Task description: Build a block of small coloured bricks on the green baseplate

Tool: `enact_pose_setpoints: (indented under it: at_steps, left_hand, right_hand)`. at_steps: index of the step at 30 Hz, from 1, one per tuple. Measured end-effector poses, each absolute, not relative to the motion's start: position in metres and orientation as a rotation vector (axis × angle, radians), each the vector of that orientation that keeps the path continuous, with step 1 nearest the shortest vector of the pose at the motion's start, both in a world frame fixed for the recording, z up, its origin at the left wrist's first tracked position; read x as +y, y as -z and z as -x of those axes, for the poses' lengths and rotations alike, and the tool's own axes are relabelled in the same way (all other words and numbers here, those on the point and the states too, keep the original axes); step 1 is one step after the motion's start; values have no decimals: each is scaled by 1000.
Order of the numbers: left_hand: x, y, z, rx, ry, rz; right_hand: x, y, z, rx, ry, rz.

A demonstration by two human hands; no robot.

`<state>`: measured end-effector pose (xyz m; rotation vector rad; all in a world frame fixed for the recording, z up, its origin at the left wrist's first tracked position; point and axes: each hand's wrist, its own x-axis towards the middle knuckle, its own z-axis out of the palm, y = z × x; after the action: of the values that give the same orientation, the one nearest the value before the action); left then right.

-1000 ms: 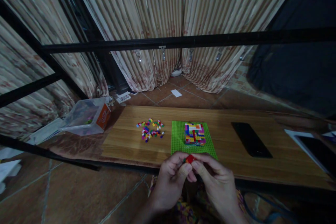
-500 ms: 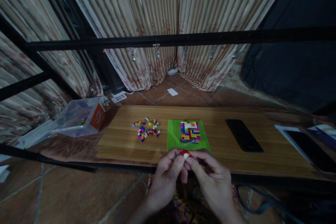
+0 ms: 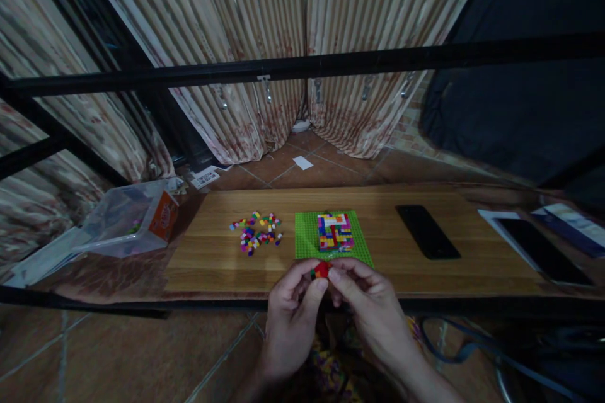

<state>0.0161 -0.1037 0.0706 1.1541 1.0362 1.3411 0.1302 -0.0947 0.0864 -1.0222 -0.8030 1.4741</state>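
Note:
Between the fingertips of both hands is a small cluster of toy building bricks [image 3: 321, 270], mostly red with a bit of green and orange. My left hand [image 3: 293, 308] pinches it from the left. From the right, my right hand [image 3: 367, 302] closes thumb and fingers on it. Just beyond the hands lies a green studded baseplate [image 3: 306, 236], its near edge partly hidden by the fingers. A low multicoloured brick build [image 3: 335, 232] stands on that plate. To the left, loose small bricks [image 3: 255, 236] in many colours lie scattered on the wooden board [image 3: 203, 258].
A clear plastic box [image 3: 125, 217] with an orange label stands left of the board. On the right lie a black phone [image 3: 428, 232] and a dark tablet-like slab [image 3: 543, 252]. A black metal bar [image 3: 302, 67] crosses in front of the curtains [image 3: 265, 12].
The cluster has been turned in the fingers: white and yellow showed before, now red, green and orange do. The view has shifted slightly, and both hands stay close together.

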Motion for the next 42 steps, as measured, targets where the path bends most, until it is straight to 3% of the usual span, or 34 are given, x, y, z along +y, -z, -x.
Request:
enact_pose_setpoints:
  at_steps: [5, 9, 14, 24, 32, 42]
  left_hand:
    - [-103, -70, -9, 1200, -1418, -1399]
    - [-100, -72, -1, 1252, -1416, -1606]
    - [-97, -73, -2, 1296, -1438, -1622]
    - [-89, -52, -3, 1290, -1376, -1028]
    - [-80, -40, -4, 853, -1280, -513]
    - [-79, -35, -7, 1092, -1154, -774]
  right_hand:
    - [-94, -90, -131, -633, -1786, 854]
    - [-93, -93, -134, -614, -1843, 820]
    - [-94, -89, -132, -627, -1739, 894]
    - [-81, -67, -143, -867, -1365, 1151]
    - [-75, -57, -140, -962, -1348, 1218]
    - [-78, -39, -133, -1159, -1331, 1214]
